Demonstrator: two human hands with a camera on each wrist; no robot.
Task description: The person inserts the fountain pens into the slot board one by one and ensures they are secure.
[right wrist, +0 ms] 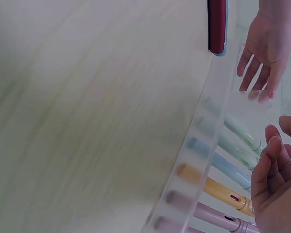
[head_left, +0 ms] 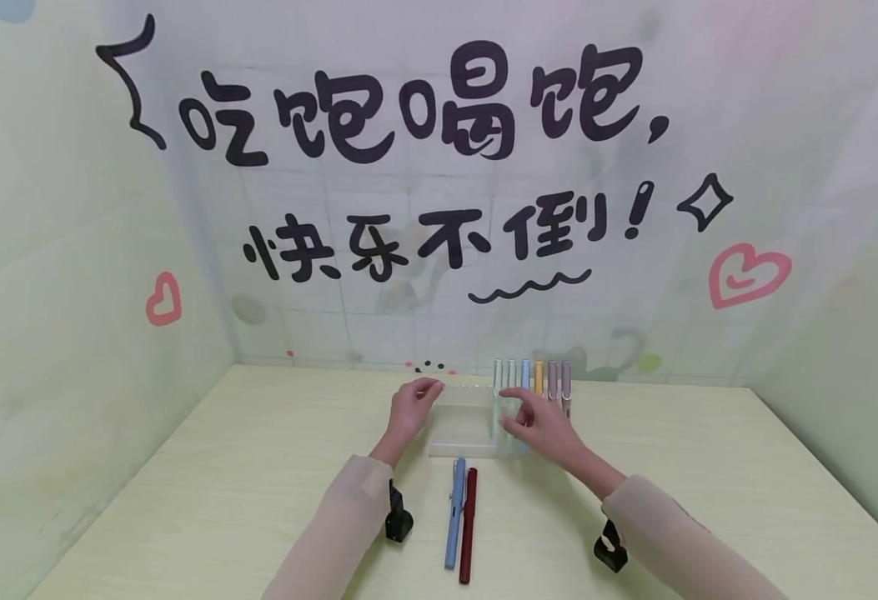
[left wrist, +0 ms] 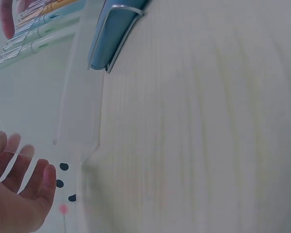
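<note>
A clear pen stand (head_left: 463, 450) stands on the table, a row of capped pens leaning in its right part. At its upper left corner, my left hand (head_left: 412, 410) pinches the edge of the clear panel between thumb and fingers. My right hand (head_left: 547, 429) is in front of the pens, thumb and index finger apart with nothing visible between them. Its index fingertip is near a pale green pen (head_left: 498, 371). Further right in the row are a blue pen (head_left: 525, 371), an orange pen (right wrist: 223, 193) and two purple pens (head_left: 566, 375), partly hidden by my right hand.
In front of the stand, a light blue pen (head_left: 454, 521) and a dark red pen (head_left: 469, 525) lie side by side on the pale wooden table (head_left: 206, 500). A printed cloth backdrop (head_left: 378, 333) rises behind the table and along both sides.
</note>
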